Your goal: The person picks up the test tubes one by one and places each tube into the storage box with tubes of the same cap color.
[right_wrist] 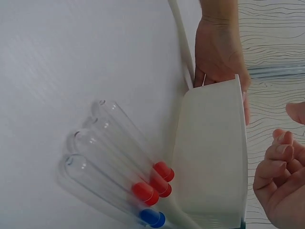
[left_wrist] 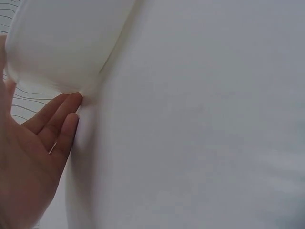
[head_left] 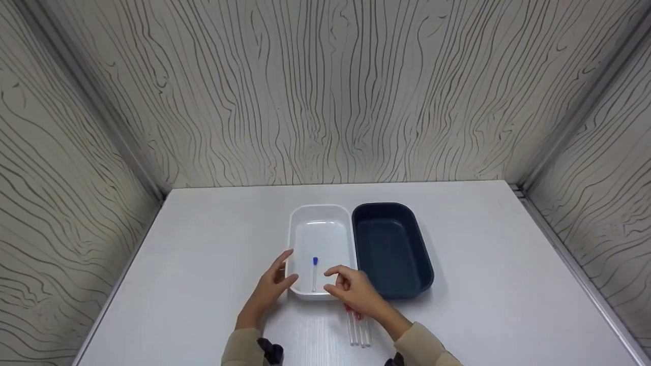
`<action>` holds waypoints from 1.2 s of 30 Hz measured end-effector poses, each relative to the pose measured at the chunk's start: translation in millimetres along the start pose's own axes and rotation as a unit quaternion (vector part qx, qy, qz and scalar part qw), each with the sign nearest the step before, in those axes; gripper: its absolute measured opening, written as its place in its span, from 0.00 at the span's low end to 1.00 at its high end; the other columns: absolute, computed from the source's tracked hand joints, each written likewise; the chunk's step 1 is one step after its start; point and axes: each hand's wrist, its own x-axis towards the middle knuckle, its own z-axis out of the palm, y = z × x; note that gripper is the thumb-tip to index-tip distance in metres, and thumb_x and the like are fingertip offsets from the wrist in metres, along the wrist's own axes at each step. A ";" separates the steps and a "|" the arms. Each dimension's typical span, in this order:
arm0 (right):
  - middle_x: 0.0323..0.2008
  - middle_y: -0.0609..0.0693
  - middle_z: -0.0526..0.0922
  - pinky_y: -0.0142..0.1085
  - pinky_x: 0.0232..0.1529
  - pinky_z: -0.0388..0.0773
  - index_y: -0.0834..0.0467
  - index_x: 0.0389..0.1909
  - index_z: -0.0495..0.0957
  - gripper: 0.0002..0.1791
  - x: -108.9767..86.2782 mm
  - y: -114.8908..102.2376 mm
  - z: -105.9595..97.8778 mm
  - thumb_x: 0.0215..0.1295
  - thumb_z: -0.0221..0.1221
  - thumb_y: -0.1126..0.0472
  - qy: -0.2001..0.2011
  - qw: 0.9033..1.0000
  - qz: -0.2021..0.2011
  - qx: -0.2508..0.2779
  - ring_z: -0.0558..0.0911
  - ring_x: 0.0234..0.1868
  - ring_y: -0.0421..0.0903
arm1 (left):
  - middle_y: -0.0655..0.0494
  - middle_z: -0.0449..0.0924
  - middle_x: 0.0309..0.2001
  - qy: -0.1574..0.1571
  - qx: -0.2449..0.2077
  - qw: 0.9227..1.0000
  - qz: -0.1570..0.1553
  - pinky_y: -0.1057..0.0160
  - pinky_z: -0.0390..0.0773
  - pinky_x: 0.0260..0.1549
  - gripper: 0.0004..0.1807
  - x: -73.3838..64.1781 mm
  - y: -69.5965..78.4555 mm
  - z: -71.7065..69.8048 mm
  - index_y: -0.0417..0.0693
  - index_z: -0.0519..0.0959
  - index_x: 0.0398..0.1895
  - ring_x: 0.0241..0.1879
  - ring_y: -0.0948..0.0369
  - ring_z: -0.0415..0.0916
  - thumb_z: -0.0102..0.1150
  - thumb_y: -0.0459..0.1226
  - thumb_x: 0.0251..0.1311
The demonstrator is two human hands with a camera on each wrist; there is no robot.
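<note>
A white tray (head_left: 320, 239) holds one clear test tube with a blue cap (head_left: 315, 262), lying lengthwise near its front end. At the tray's left side is my left hand (head_left: 272, 284), thumb near the rim; in the left wrist view its straight fingers (left_wrist: 59, 119) touch the outer wall. My right hand (head_left: 353, 291) hovers over the tray's near right corner, fingers loosely bent, thumb apart, nothing between them. Below it on the table, several clear test tubes (right_wrist: 112, 138) lie side by side, some with red caps (right_wrist: 145, 193), one with a blue cap (right_wrist: 152, 217).
A dark blue tray (head_left: 391, 254) stands against the right side of the white tray, with nothing visible inside. Both are on a white table (head_left: 218, 244). Wood-grain patterned panels (head_left: 325, 91) rise behind and at both sides.
</note>
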 end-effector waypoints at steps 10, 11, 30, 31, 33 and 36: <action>0.21 0.59 0.74 0.20 0.22 0.63 0.65 0.46 0.79 0.15 -21.8 4.9 -18.5 0.62 0.63 0.62 0.032 0.999 -0.010 0.022 0.64 0.20 0.26 | 0.41 0.73 0.60 -0.002 -0.001 1.000 0.001 0.47 0.73 0.60 0.35 -2.2 -0.4 0.5 0.65 0.58 0.73 0.57 0.50 0.75 0.58 0.47 0.64; 0.21 0.59 0.74 0.20 0.22 0.63 0.65 0.46 0.79 0.14 -23.7 6.0 -19.7 0.62 0.62 0.62 0.035 0.999 -0.012 0.021 0.64 0.20 0.26 | 0.41 0.73 0.60 -0.004 -0.002 1.000 -0.001 0.47 0.73 0.60 0.35 -2.2 -1.0 0.9 0.65 0.58 0.73 0.57 0.50 0.75 0.58 0.47 0.64; 0.21 0.61 0.71 0.21 0.21 0.61 0.72 0.46 0.76 0.14 -56.2 6.8 -29.2 0.62 0.61 0.68 0.008 1.000 -0.002 0.013 0.63 0.21 0.26 | 0.42 0.72 0.61 -0.002 -0.013 1.000 -0.008 0.47 0.73 0.60 0.35 -2.8 5.0 -2.6 0.67 0.58 0.72 0.58 0.51 0.75 0.59 0.46 0.64; 0.21 0.61 0.71 0.22 0.21 0.61 0.73 0.46 0.76 0.14 -58.0 7.5 -30.1 0.62 0.61 0.68 0.006 1.000 -0.003 0.013 0.63 0.21 0.26 | 0.42 0.72 0.61 -0.001 -0.013 1.000 -0.013 0.47 0.73 0.60 0.35 -2.6 4.6 -1.9 0.68 0.58 0.72 0.58 0.51 0.75 0.59 0.47 0.63; 0.22 0.59 0.72 0.22 0.21 0.62 0.71 0.46 0.76 0.15 -61.1 13.2 -31.8 0.62 0.61 0.66 0.001 1.000 0.000 0.010 0.64 0.22 0.26 | 0.43 0.72 0.61 -0.001 -0.014 1.000 -0.022 0.47 0.73 0.61 0.35 -1.9 3.8 -0.9 0.70 0.58 0.72 0.58 0.51 0.74 0.59 0.48 0.63; 0.23 0.53 0.74 0.22 0.21 0.64 0.69 0.48 0.77 0.18 -64.2 25.4 -34.2 0.62 0.62 0.60 -0.010 1.000 0.018 0.006 0.65 0.22 0.26 | 0.45 0.72 0.62 -0.001 -0.012 0.999 -0.031 0.47 0.72 0.61 0.35 1.1 -0.8 0.5 0.73 0.58 0.71 0.59 0.52 0.74 0.60 0.51 0.62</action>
